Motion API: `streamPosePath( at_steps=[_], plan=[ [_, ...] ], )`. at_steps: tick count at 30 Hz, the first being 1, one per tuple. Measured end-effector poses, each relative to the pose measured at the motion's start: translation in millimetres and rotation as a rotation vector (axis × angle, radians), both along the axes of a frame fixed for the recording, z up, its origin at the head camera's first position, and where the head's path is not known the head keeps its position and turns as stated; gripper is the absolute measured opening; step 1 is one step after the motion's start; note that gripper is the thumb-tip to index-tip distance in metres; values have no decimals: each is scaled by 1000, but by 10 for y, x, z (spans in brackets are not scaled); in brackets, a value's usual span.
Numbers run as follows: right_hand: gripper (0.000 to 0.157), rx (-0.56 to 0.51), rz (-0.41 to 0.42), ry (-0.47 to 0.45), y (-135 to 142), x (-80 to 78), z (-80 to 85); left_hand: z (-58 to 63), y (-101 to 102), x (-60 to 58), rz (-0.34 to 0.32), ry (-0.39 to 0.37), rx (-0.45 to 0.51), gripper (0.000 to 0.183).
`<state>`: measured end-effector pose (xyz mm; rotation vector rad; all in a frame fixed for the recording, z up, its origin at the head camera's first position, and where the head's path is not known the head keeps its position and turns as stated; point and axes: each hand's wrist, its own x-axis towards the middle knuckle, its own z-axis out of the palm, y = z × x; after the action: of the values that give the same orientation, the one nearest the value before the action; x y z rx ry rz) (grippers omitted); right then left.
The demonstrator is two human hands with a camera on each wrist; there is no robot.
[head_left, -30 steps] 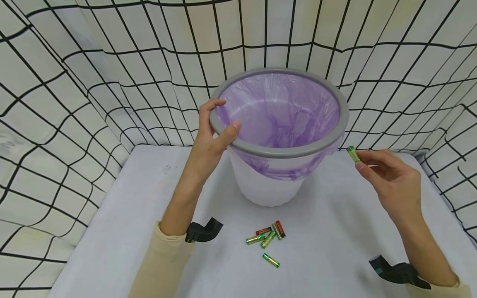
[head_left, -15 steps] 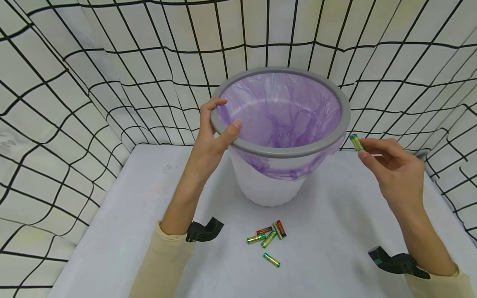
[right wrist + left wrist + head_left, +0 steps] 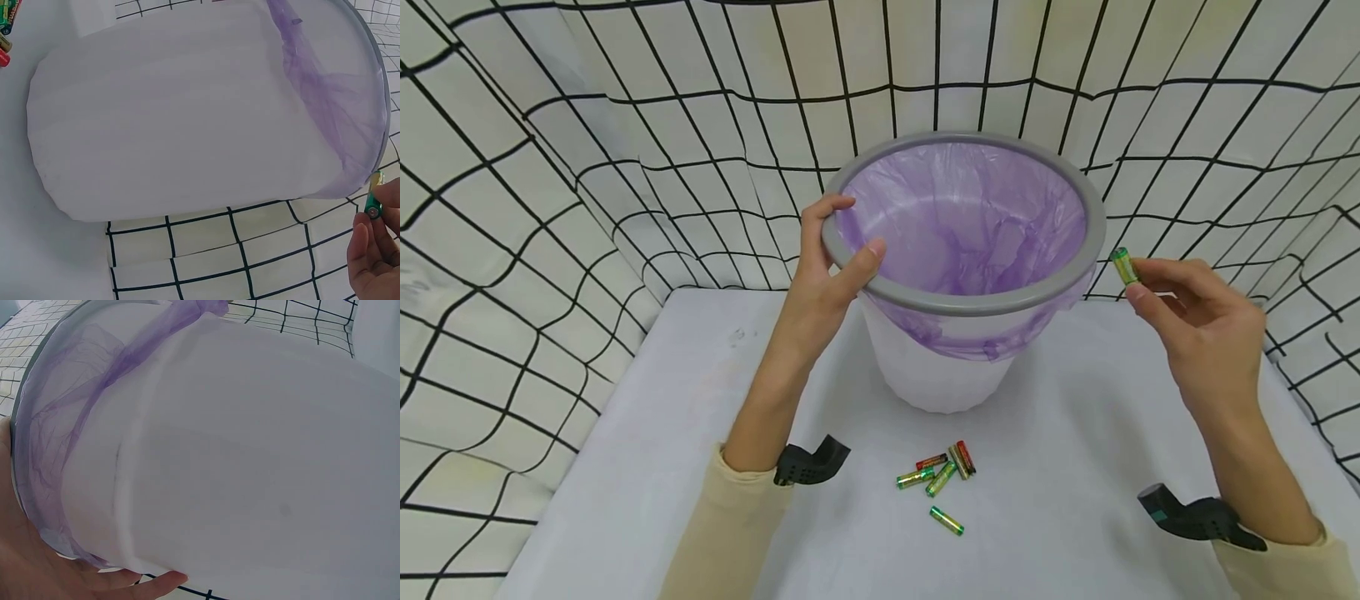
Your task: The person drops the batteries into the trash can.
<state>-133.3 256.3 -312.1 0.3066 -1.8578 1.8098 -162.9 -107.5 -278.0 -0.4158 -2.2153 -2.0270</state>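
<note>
A white trash can [image 3: 940, 383] with a grey rim and a purple bag liner [image 3: 962, 225] stands upright on the table. My left hand [image 3: 823, 292] grips the rim at its left side, thumb over the front edge; in the left wrist view, fingers [image 3: 150, 586] lie along the can's outer wall. To the right of the rim, my right hand [image 3: 1213, 333] pinches a green battery [image 3: 1124, 265] between thumb and fingers, apart from the can. The right wrist view shows that battery [image 3: 374, 203] near the rim. In front of the can lie several green and red batteries [image 3: 942, 479].
The can stands on a white-covered table [image 3: 700, 383]. White walls with a black grid [image 3: 700, 167] rise behind it and at both sides. A black wrist camera [image 3: 812, 460] sits on the left forearm, another camera [image 3: 1198, 521] on the right.
My right hand has risen with the green battery, from below the rim's front edge to about the level of the rim's right side. The left hand and the can stay put.
</note>
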Motion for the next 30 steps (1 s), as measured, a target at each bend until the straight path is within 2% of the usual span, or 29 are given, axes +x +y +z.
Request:
streamPosePath(
  at_steps=[9,30],
  plan=[
    [30,-76,48,49,-68,-47,121,3,6,-11,-4,5,14,65],
    [30,-72,138,108,-169,-205,436,-12,8,-18,4,15,4,63]
  ],
)
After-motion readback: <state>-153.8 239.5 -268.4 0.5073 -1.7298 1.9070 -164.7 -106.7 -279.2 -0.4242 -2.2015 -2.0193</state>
